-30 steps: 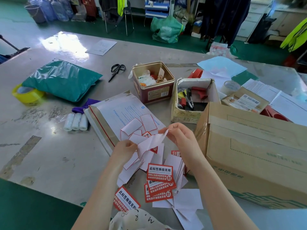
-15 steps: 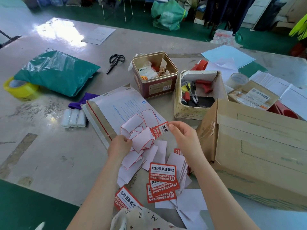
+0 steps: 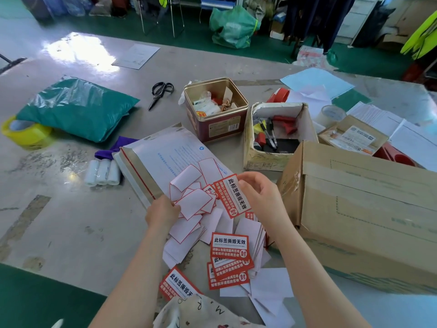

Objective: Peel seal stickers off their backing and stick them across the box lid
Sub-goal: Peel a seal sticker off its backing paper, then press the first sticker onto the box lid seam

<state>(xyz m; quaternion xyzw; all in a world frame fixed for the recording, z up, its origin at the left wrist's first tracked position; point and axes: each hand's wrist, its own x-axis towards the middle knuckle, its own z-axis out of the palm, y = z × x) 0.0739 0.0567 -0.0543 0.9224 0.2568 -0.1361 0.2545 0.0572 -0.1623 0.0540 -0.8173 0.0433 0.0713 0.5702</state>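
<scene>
Peel step judged complete. Right hand (image 3: 259,197) pinching one red seal sticker (image 3: 230,196) by its upper edge, printed face up, lifted clear of the pile. Left hand (image 3: 163,213) closed on a curled white backing sheet (image 3: 194,202), just beside the sticker at its 9 o'clock. Unpeeled stickers (image 3: 229,247) and spent backings (image 3: 186,178) heaped at 6 o'clock of the hands. Cardboard box (image 3: 369,209) at 3 o'clock, flaps shut, old tape along the lid seam. Next move, as a judgement: drop the backing, carry the sticker rightward, lay it flat across the seam, press down. Risk of the adhesive folding on itself.
</scene>
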